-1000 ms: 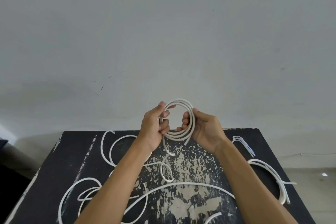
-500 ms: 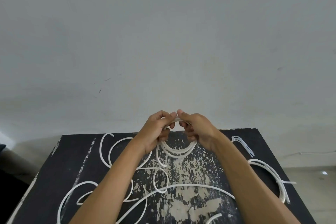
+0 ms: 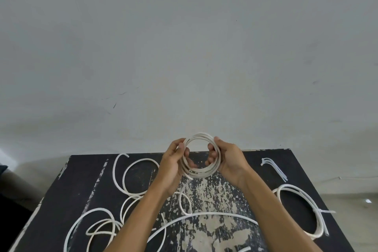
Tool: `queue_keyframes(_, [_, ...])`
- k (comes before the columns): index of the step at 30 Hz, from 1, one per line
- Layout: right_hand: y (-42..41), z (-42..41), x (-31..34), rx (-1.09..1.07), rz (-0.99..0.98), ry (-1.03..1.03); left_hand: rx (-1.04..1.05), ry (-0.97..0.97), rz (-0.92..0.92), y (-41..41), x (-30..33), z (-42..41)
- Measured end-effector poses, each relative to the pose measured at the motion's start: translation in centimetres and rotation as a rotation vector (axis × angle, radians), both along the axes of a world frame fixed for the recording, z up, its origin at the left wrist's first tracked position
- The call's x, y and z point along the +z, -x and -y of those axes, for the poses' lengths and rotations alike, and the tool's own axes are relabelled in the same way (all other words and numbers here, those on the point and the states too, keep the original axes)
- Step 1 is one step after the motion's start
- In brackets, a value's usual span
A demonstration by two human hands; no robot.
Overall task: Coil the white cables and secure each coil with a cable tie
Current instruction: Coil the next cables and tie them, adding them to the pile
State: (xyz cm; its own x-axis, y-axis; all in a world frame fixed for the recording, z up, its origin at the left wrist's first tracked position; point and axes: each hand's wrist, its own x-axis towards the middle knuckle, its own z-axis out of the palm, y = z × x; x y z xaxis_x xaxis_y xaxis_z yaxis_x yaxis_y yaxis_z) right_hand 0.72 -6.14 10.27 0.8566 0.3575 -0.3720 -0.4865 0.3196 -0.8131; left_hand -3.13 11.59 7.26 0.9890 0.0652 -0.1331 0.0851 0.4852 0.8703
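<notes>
Loose cables (image 3: 131,178): several white lengths lay uncoiled over the left half and front edge of the table (image 3: 81,172), in open, springy loops; judged still to be coiled.
Left hand (image 3: 172,164): raised above the table's far edge, fingers curled round the left side of the coil in hand.
Coil in hand (image 3: 201,154): a small round bundle of a few turns, smooth white round-section cable, with no tie seen on it; a tail hung down to the table.
Right hand (image 3: 229,159): gripped the coil's right side, thumb on top.
Spare ties (image 3: 274,169): thin, flat translucent strips near the far right corner.
Tied coil (image 3: 298,214): at the right edge, bound by one tie; judged finished.
Table surface: black, paint worn off in pale flakes at centre.
</notes>
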Motion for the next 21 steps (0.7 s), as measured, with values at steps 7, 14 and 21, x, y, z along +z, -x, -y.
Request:
queue_keyframes(7, [-0.1, 0.1, 0.5, 0.150, 0.044, 0.071, 0.027, -0.102, -0.003, -0.3, 1.0, -0.1])
queue_keyframes(14, [-0.2, -0.4, 1.2, -0.075, 0.062, -0.020, -0.017, -0.498, 0.068, -0.6, 1.4, -0.7])
queue_keyframes(21, [-0.9, 0.4, 1.8, -0.172, 0.023, -0.267, -0.219, -0.624, -0.099, 0.6, -0.6, -2.0])
